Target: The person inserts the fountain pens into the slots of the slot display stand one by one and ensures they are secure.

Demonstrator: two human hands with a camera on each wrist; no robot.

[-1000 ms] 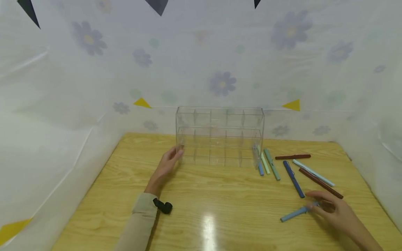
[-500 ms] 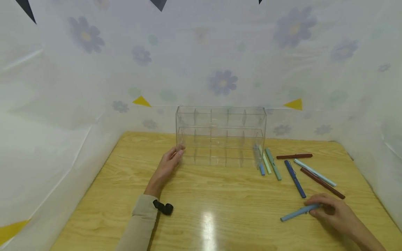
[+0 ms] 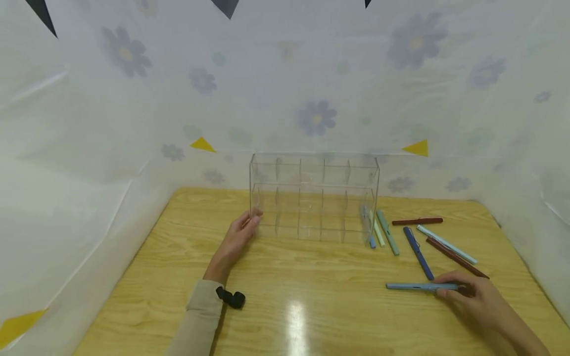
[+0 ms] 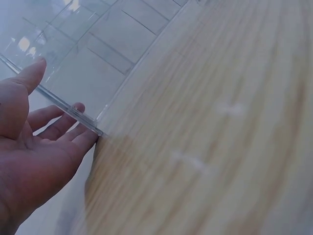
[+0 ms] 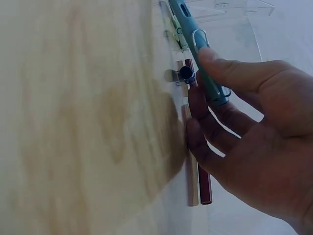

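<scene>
My left hand [image 3: 240,232] grips the left side wall of a clear plastic organizer [image 3: 311,230] divided into compartments. In the left wrist view, the thumb [image 4: 33,74] lies on one side of that wall and the fingers curl behind it. At the right, my right hand [image 3: 476,299] pinches a light blue pen [image 3: 407,286] by one end between thumb and fingers. The pen lies nearly level in the head view, its other end pointing left. Its metal clip and the thumb against its barrel show in the right wrist view.
Right of the organizer lie a green pen [image 3: 388,232], a pale green pen [image 3: 379,234] and a blue pen [image 3: 372,243]. Further right are a dark blue pen [image 3: 417,252], a pale blue pen [image 3: 447,244] and two brown pens [image 3: 417,221]. A flowered curtain [image 3: 285,89] encloses the table.
My right hand has taken hold of the light blue pen and turned it from a slant to nearly level. The organizer's lower edge has shifted slightly toward me, with the left hand still holding its side.
</scene>
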